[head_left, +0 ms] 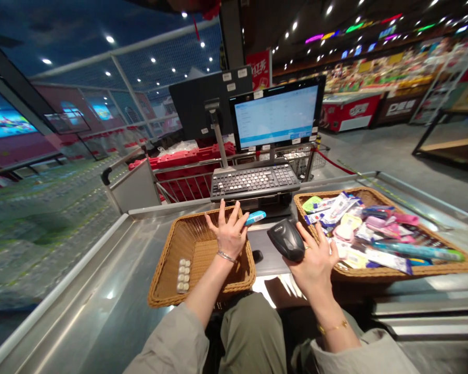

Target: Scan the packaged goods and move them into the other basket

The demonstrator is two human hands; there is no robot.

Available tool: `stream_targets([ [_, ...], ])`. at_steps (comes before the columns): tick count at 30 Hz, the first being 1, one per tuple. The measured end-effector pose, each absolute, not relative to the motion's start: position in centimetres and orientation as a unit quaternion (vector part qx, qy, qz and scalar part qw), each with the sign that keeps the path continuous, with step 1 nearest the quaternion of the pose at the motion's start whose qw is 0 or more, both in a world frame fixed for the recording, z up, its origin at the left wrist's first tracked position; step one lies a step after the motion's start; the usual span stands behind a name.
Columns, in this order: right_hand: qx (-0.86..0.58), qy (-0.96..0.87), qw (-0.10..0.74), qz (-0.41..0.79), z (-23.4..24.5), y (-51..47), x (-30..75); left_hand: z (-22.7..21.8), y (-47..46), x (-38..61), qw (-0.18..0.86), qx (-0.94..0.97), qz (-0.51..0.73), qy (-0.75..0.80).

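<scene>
Head view, one entry after another: your left hand (229,236) is spread wide, fingers apart, above the left wicker basket (195,244). A small blue packet (255,218) sits at the thumb side of that hand, and you cannot tell from this view whether it is pinched or only touching. Item two: your right hand (315,265) has its fingers curled around a black handheld scanner (286,239), gripping it above the edge of the right wicker basket (327,193). That basket is heaped with flat packets (335,213) and a long striped tube (417,252). The left basket holds one strip of white tablets (183,276). Between the baskets, a small black object (257,256) lies on the steel bench (81,291), below a keyboard (255,182) and a lit monitor (275,117). Risks, as judged: the blue packet has little finger support, so a slight shift of your left hand could drop it onto the bench or into the gap near the baskets. The scanner is held in one hand, so a loose grip could let it fall onto the packets. Packets near the heaped basket's rim could slide out if your right hand or sleeve brushes them.
</scene>
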State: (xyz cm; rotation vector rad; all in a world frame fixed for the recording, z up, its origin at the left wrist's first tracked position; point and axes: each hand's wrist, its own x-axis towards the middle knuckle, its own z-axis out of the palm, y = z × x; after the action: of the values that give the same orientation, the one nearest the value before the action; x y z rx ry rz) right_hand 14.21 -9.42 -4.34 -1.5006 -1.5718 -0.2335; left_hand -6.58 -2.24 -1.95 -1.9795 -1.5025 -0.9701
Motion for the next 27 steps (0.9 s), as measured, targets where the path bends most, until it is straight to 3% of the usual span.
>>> stream_targets([
  [27, -0.702, -0.427, 0.554, -0.136, -1.9, -10.9, 23.4, -0.2, -1.2, 7.7, 0.181, -0.798, -0.373, -0.437],
])
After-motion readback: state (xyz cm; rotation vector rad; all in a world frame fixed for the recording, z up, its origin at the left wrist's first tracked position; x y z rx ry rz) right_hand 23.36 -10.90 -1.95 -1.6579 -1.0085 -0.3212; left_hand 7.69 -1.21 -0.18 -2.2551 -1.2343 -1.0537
